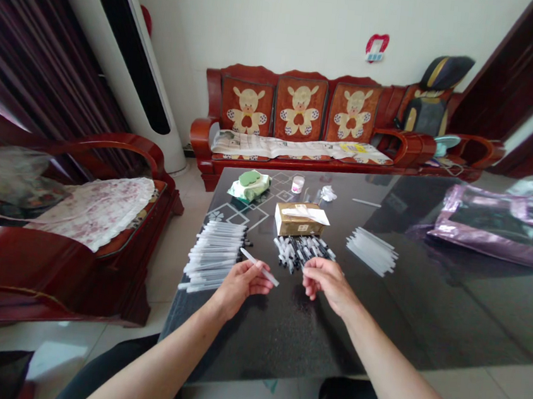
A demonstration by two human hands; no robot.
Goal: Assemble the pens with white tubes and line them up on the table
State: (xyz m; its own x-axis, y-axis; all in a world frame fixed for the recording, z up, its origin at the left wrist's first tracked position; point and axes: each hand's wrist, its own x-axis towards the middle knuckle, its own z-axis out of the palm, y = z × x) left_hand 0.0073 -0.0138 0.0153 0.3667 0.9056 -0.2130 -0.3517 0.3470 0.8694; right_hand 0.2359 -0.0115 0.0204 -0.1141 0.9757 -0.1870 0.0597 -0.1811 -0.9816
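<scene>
A translucent white pen barrel (265, 274) lies slantwise in my left hand (247, 282), pinched between thumb and fingers. My right hand (327, 279) is a short way to the right, its fingers curled and thumb and forefinger together; anything between them is too small to make out. Just beyond my right hand is a heap of short black-and-clear pen parts (296, 251), in front of a tissue box (292, 226). To the left, many whitish pens (213, 254) lie side by side in a stack. A second pile of bare frosted tubes (371, 250) lies on the right.
The dark glossy table (280, 340) also carries a green wipes pack (249, 187), a small white cup (297, 184), a crumpled tissue (329, 193), a lone tube (366, 203) and a purple-edged clear bag (496, 227). Wooden sofas (299, 111) stand behind and at left.
</scene>
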